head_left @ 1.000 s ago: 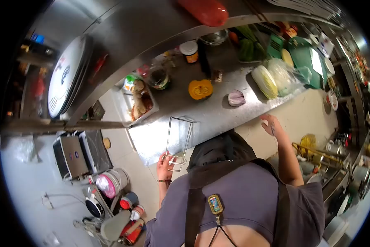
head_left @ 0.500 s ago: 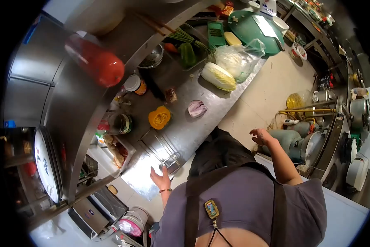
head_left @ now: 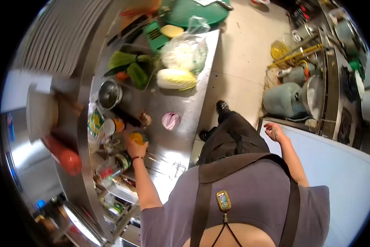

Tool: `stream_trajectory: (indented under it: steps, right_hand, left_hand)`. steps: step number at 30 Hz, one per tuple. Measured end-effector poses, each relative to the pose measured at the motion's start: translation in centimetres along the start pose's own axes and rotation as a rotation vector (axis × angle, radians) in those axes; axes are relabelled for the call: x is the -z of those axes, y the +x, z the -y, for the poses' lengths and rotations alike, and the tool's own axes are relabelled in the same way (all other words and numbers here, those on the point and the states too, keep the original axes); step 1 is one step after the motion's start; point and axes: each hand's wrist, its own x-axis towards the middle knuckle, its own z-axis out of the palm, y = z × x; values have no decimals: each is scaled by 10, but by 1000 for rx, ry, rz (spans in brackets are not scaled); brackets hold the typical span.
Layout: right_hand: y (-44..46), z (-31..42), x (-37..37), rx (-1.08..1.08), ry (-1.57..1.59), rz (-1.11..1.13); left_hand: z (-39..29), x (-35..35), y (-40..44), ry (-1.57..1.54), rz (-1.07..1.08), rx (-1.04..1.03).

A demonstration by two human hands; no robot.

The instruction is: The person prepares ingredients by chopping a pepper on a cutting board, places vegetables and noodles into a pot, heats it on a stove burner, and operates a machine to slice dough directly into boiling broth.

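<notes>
My left hand (head_left: pixel 135 147) is closed round the cut orange pumpkin (head_left: pixel 139 138) on the steel table (head_left: pixel 183 107). A white-lidded jar (head_left: pixel 111 126) stands just beyond it, and a glass jar (head_left: pixel 121 161) is beside the wrist. The wire rack (head_left: pixel 176 169) lies on the table nearer my body. Half a purple onion (head_left: pixel 171 121) and a small brown packet (head_left: pixel 145 119) are close to the pumpkin. My right hand (head_left: pixel 274 131) hangs at my right side, fingers apart and holding nothing.
Napa cabbage (head_left: pixel 176 79), a plastic bag (head_left: pixel 185 52), green peppers (head_left: pixel 137 75) and a metal bowl (head_left: pixel 110 94) sit farther along the table. A shelf with a red bottle (head_left: pixel 67 158) runs above its far edge. Gas cylinders (head_left: pixel 283 100) stand at right.
My left hand has let go of the wire rack, now lying on the table, and has reached forward to the pumpkin. The view has turned toward the right. My right hand stays empty.
</notes>
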Motion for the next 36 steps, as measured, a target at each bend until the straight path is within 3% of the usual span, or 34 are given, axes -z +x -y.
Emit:
stream_trajectory:
  steps: [6,8,11,13,14,15,19,24,25,27,29,31,32,34,35,36]
  right_hand:
    - [39,-67,8,-109,-69,257]
    - [76,-84,26,-88,0,230]
    - [151,-112,66,-49,78,162]
    - [203,-119,107,14,94,111]
    - [229,-120,134,-133,185,150]
    - [257,-138,146,-6,116,84]
    - [351,-127,270,100,94,-39]
    - [444,-81,412,145,208,-144]
    - [466,-87,424,161,197,-152]
    - [507,-105,433,281,260,-376]
    - [533,-122,438,255,300,-424]
    - [535,-135,456,137,152,-268]
    - [534,-145,461,138,153,-326]
    - [540,-199,448,-4,98,-305]
    - [516,-185,476,-123,125,-216]
    - [516,-233,461,-84,162,-196]
  left_hand:
    - [89,-56,20,390,53,497]
    - [55,-51,23,515,-108,296]
    - [-106,-27,47,212,-282,398]
    - [-188,-32,64,73,-422,213]
    - [-231,-39,76,42,-411,157]
    - [-275,-47,95,8,-404,95]
    - [-438,-43,183,-212,-220,-168]
    - [-551,-33,275,-403,-230,-273]
    - [-568,-34,291,-438,-215,-268]
    - [-602,-45,327,-423,-253,-272]
    - [-635,-59,372,-464,-172,-339]
    - [-684,-78,423,-510,-185,-393]
    - [-709,-88,452,-554,-143,-407]
    - [-758,-115,512,-622,-110,-596]
    - [-789,-112,539,-620,-38,-685]
    - [-813,-116,561,-617,-36,-778]
